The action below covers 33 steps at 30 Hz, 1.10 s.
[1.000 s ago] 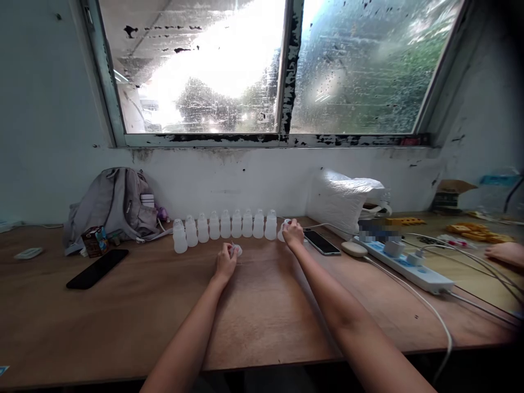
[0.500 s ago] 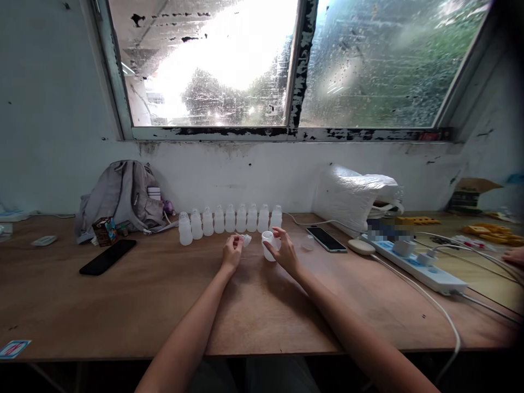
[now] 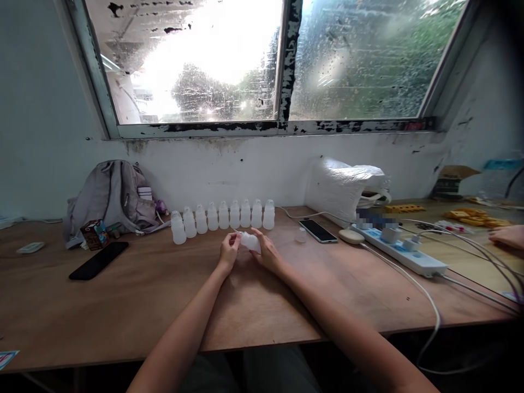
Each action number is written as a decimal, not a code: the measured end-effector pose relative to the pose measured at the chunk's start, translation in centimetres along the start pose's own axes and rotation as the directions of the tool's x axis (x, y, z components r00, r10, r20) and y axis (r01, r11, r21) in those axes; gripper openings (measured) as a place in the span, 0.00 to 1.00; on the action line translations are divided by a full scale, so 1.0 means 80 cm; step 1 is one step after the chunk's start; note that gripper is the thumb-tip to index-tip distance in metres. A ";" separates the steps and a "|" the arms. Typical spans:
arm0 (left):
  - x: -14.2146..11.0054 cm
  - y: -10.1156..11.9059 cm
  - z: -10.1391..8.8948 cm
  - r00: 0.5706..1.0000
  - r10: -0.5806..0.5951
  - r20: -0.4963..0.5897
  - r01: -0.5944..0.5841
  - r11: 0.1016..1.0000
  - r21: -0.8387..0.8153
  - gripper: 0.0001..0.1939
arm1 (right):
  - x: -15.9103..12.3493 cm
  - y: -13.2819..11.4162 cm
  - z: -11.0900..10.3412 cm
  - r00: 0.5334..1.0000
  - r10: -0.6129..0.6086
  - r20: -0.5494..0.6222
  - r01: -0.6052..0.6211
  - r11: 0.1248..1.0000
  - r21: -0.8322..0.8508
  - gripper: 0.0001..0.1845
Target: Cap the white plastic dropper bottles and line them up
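Observation:
A translucent white baby bottle [image 3: 250, 242] lies tilted in my right hand [image 3: 267, 254], its neck pointing left; my fingers are closed around its body. My left hand [image 3: 229, 253] is pinched at the bottle's mouth, on a small clear top that my fingers mostly cover. Both hands are just above the wooden table. Behind them several similar bottles [image 3: 223, 216] stand upright in a row, each with a clear top. To the right of my right hand, a small clear round cap [image 3: 300, 235] rests on the table.
A phone [image 3: 318, 231], a power strip [image 3: 403, 252] with cables and a white foil bag [image 3: 338, 188] are on the right. On the left are a grey backpack [image 3: 112, 199], a small carton [image 3: 95, 234] and a black phone [image 3: 99, 261]. Another person's hand [image 3: 507, 239] shows at far right.
My right hand has closed on the bottle, lifted it and tipped it leftward. My left hand's clear top has met the bottle's mouth. The camera view has shifted slightly.

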State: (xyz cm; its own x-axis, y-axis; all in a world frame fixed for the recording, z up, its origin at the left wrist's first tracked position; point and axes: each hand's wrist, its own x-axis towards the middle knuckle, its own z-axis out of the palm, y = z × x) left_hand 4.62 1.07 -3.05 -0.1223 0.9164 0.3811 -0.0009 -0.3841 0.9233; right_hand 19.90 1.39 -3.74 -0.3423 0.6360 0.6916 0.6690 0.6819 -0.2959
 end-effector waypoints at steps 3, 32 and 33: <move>-0.001 0.002 0.002 1.000 0.014 0.003 -0.014 1.000 -0.001 0.16 | -0.002 0.002 0.002 0.999 0.029 -0.037 -0.029 1.000 -0.005 0.29; -0.001 0.006 -0.001 0.996 -0.081 0.022 0.082 0.996 -0.040 0.20 | -0.002 -0.012 -0.023 0.995 -0.036 -0.089 0.013 0.968 -0.252 0.25; -0.001 0.007 0.000 0.996 -0.088 0.019 0.089 0.995 -0.047 0.20 | -0.002 -0.013 -0.023 0.995 -0.034 -0.090 0.010 0.968 -0.251 0.25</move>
State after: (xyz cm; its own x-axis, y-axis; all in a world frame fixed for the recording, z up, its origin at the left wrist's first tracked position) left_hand 4.60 0.80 -2.56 -0.1032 0.9487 0.2988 -0.0585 -0.3057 0.9503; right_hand 20.50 -0.09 -2.35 -0.3038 0.5776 0.7577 0.8095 0.5759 -0.1144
